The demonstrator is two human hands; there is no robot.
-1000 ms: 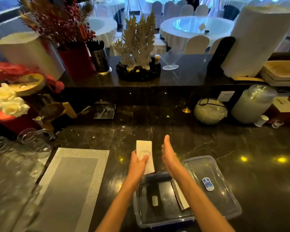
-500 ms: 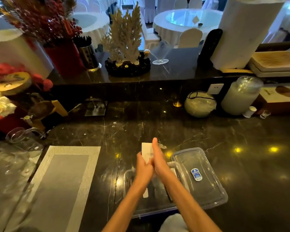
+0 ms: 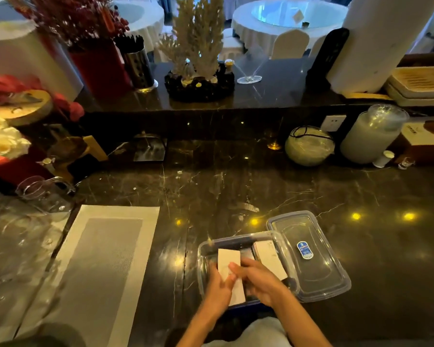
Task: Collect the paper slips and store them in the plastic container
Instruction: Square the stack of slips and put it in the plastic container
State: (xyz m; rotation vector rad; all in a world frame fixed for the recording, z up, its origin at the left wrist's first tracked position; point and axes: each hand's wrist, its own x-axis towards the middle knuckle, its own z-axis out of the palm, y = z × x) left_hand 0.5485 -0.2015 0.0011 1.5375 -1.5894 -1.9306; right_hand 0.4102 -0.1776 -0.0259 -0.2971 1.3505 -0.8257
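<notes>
A clear plastic container (image 3: 203, 249) sits near the front edge of the dark marble counter. Its clear lid (image 3: 318, 269), with a blue sticker, lies against its right side. Both hands are inside the container. My left hand (image 3: 219, 288) and my right hand (image 3: 257, 278) together hold a white paper slip (image 3: 228, 259) down in the container's left half. A stack of white paper slips (image 3: 268, 256) leans in the right half, beside my right hand.
A woven grey placemat (image 3: 105, 266) lies to the left. Clear glass jugs (image 3: 45, 194) stand at far left. A round bowl (image 3: 310, 146) and a frosted jar (image 3: 371, 136) stand at the back right, below a raised ledge with a coral ornament (image 3: 198, 53).
The hands came together on the slip above the counter, then lowered it toward me into the container. The view has tilted down a little.
</notes>
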